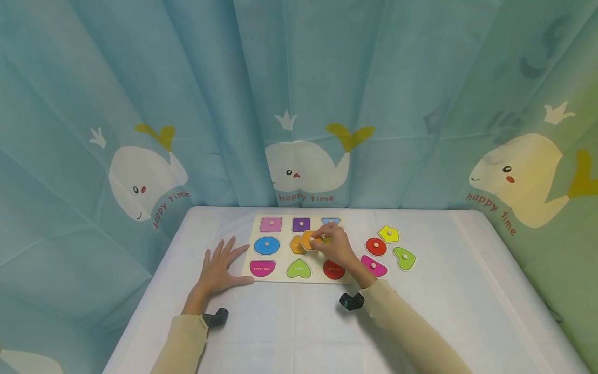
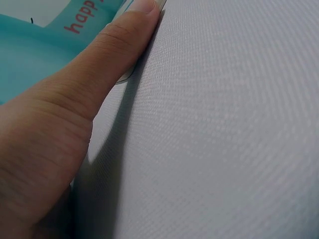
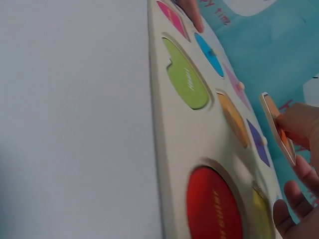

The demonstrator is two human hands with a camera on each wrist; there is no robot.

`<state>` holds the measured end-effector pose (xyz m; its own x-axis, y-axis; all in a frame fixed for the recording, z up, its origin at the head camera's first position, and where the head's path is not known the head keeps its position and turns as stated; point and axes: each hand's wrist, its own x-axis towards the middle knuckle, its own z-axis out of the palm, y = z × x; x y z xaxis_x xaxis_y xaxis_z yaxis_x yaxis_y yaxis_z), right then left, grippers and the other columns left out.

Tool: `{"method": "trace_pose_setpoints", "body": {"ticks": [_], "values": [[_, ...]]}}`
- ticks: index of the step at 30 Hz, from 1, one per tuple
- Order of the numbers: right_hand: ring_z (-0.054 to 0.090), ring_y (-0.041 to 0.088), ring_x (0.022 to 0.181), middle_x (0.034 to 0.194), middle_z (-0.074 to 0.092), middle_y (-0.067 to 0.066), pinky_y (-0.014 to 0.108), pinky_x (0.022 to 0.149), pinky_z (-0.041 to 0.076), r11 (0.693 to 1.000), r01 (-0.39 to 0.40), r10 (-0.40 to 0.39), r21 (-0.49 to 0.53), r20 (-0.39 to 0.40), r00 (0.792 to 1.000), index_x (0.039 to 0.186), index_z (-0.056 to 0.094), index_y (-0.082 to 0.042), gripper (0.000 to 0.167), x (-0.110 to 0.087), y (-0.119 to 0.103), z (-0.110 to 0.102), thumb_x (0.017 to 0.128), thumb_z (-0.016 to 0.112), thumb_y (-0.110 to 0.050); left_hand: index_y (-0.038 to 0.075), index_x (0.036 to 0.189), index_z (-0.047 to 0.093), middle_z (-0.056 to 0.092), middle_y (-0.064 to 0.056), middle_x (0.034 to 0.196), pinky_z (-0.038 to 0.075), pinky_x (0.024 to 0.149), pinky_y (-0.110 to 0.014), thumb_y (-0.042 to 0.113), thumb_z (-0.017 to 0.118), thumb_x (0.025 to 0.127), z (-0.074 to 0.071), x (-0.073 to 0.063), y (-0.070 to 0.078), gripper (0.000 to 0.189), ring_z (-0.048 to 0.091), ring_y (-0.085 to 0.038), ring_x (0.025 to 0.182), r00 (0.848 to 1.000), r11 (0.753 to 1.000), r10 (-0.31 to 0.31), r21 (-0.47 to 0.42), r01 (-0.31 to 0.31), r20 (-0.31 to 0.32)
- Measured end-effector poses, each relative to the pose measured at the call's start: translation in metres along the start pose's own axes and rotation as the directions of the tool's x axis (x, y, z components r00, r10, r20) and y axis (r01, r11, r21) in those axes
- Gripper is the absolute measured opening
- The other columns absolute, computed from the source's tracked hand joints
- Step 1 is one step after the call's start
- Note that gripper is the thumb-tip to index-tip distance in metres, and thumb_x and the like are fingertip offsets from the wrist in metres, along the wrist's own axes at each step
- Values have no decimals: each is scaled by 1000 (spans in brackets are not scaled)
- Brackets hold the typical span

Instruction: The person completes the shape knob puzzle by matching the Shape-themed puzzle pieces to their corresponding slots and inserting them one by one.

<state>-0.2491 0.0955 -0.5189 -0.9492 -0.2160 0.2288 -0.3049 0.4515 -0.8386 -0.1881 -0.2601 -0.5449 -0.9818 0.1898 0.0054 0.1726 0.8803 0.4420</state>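
Note:
My right hand (image 1: pixel 337 248) pinches an orange hexagon puzzle piece (image 1: pixel 306 239) by its small knob. In the right wrist view the hexagon piece (image 3: pixel 271 112) is tilted and raised above the cream puzzle board (image 1: pixel 279 256). Below it, the orange hexagon recess (image 1: pixel 296 246) is partly covered in the head view. My left hand (image 1: pixel 218 269) lies with fingers spread at the board's left side, its thumb and index fingertips at the edge. Knobbed pink, purple and blue oval (image 1: pixel 267 245) pieces sit in the board. Half-round, green heart (image 1: pixel 299 268) and red circle (image 1: pixel 334 270) recesses show along the near row.
Right of the board lie loose knobbed pieces: a yellow pentagon (image 1: pixel 389 234), a red circle (image 1: pixel 376 246), a green heart (image 1: pixel 404 258) and a magenta half round (image 1: pixel 373 266). A whale-print curtain (image 1: pixel 224 104) hangs behind the white-covered table (image 1: pixel 299 332).

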Motion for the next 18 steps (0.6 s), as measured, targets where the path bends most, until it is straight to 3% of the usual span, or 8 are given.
{"method": "trace_pose_setpoints", "body": {"ticks": [5,9,14,18], "values": [[60,28,103,104,69,10,43,89,52,998,58,-58,-15,-26,998,89,80,-6,7,4,4,14,82,83,-5,20,155,48,22,-20,168,-5,116,-75,63,83,70,0,0,1,101,7,-50,154,1000,1000,-5,-1,5,2],[61,31,112,113,70,15,45,91,51,995,96,-97,-26,-35,995,89,80,-4,7,7,6,23,82,82,-5,20,154,48,22,-20,168,-5,116,-75,63,84,70,-1,0,1,101,7,-50,154,1000,1000,-8,1,8,3],[59,33,117,119,70,15,49,98,46,997,75,-75,-18,-14,997,90,79,-5,7,7,7,31,84,82,-7,20,154,48,22,-21,168,-4,116,-75,63,83,70,-1,0,2,101,7,-50,154,1000,1000,-6,0,6,5],[56,32,115,115,70,12,47,97,41,998,52,-52,-43,-5,999,90,79,-6,7,8,7,36,85,82,-10,20,154,48,23,-21,168,-3,116,-76,64,83,70,-1,0,2,101,7,-50,154,1000,1000,-1,0,1,1]]}}
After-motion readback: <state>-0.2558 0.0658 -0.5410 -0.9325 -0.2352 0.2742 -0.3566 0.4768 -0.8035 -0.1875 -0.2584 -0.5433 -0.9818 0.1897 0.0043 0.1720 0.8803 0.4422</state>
